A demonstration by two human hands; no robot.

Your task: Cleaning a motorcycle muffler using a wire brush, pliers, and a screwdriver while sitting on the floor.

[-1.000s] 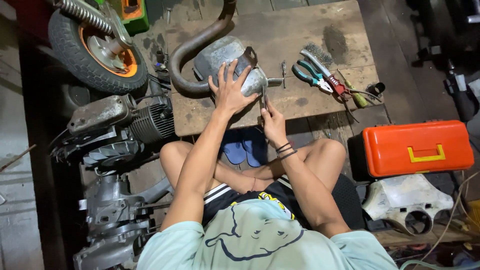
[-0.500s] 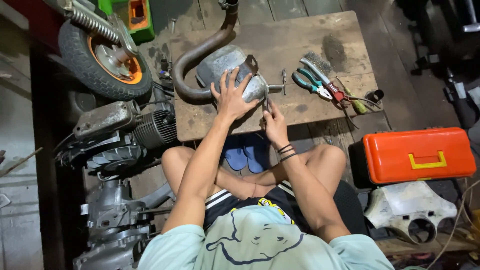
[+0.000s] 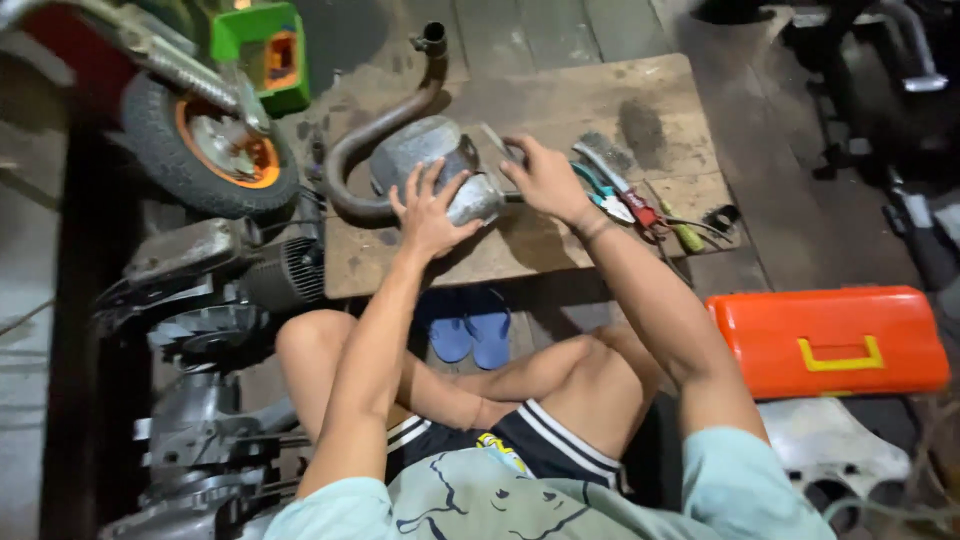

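Note:
A grey metal muffler (image 3: 425, 155) with a curved exhaust pipe (image 3: 360, 150) lies on a wooden board (image 3: 560, 100) in front of me. My left hand (image 3: 428, 210) presses flat on the muffler's near end, fingers spread. My right hand (image 3: 545, 180) reaches to the muffler's right end and is closed around a thin metal tool (image 3: 497, 143) that angles up from it. Beside that hand lie pliers with blue-green handles (image 3: 598, 195), a wire brush (image 3: 605, 160) and a screwdriver (image 3: 680, 232).
An orange toolbox (image 3: 835, 340) sits at my right. A small wheel with an orange hub (image 3: 215, 150) and engine parts (image 3: 215, 290) crowd the left. Blue sandals (image 3: 470, 335) lie under the board's near edge, between my bent knees.
My right hand has moved from the board's near edge up to the muffler's right end. The view has shifted closer and tilted; the left hand stays on the muffler.

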